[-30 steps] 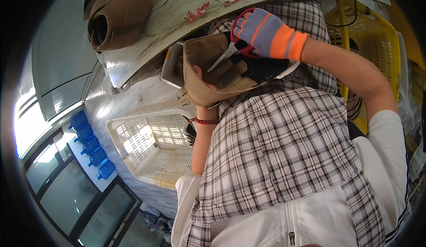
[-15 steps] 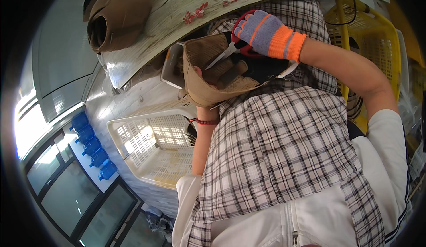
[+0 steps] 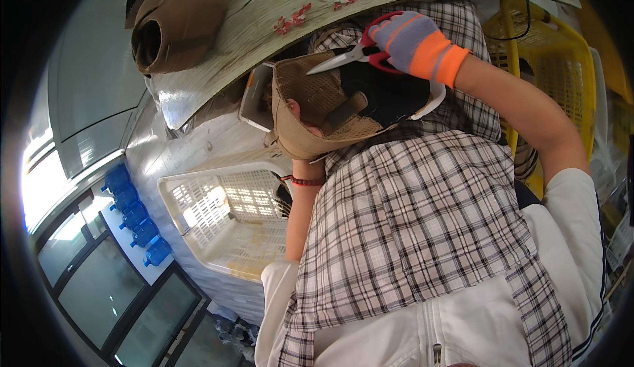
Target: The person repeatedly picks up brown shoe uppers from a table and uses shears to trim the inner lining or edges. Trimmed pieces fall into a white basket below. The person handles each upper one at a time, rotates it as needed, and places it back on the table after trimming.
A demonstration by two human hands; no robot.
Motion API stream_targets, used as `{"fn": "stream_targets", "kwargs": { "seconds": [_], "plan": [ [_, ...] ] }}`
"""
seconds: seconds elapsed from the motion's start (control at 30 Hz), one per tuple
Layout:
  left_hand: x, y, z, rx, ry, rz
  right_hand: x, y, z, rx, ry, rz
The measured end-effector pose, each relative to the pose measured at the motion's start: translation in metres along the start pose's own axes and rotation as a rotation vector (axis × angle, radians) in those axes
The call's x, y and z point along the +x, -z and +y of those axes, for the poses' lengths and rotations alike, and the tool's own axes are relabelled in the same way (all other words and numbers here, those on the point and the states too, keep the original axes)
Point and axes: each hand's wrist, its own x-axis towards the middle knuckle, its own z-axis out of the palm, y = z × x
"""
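Observation:
My right hand (image 3: 413,40), in a grey and orange knit glove, is closed round the red handles of a pair of scissors (image 3: 343,59). Their silver blades point left, over the opening of a brown stitched piece (image 3: 310,144). That piece is shaped like an open pouch, with a ribbed tan inside, a black part and a pale edge at its right. My left hand (image 3: 294,108) grips its left side; fingertips show inside the opening, while the rest of the hand is hidden behind the wall. A red beaded bracelet circles my left wrist.
On the worktable (image 3: 264,10) stands a similar brown piece (image 3: 188,27) with a round opening. A white plastic basket (image 3: 218,261) sits at my left, a yellow basket (image 3: 574,57) at my right. A plaid apron (image 3: 409,222) covers my lap. Blue water bottles (image 3: 135,215) line the far left.
My right hand has moved slightly right, and the scissors have lifted up the picture, their tips turning from down-left to nearly level. My left hand and the brown piece stay almost in place.

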Motion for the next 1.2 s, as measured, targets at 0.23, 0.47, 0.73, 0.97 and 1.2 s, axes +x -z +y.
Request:
{"fn": "stream_targets", "kwargs": {
  "seconds": [0.23,0.47,0.73,0.97,1.2],
  "plan": [
    [-0.020,-0.026,0.021,-0.045,0.169,0.018,-0.023,0.013,0.008,-0.001,0.086,-0.214],
    [-0.026,-0.017,0.020,0.018,0.148,0.033,-0.020,0.001,0.008,0.048,0.074,-0.218],
    [-0.012,0.031,-0.011,0.625,-0.184,-0.001,-0.026,-0.003,0.027,0.216,-0.108,-0.094],
    [0.023,0.089,0.023,-0.377,0.297,-0.475,-0.038,0.032,-0.004,0.374,-0.037,0.004],
    [-0.023,0.064,0.059,-0.054,0.759,-0.217,-0.024,0.028,-0.047,0.151,0.101,-0.347]
  ]
}}
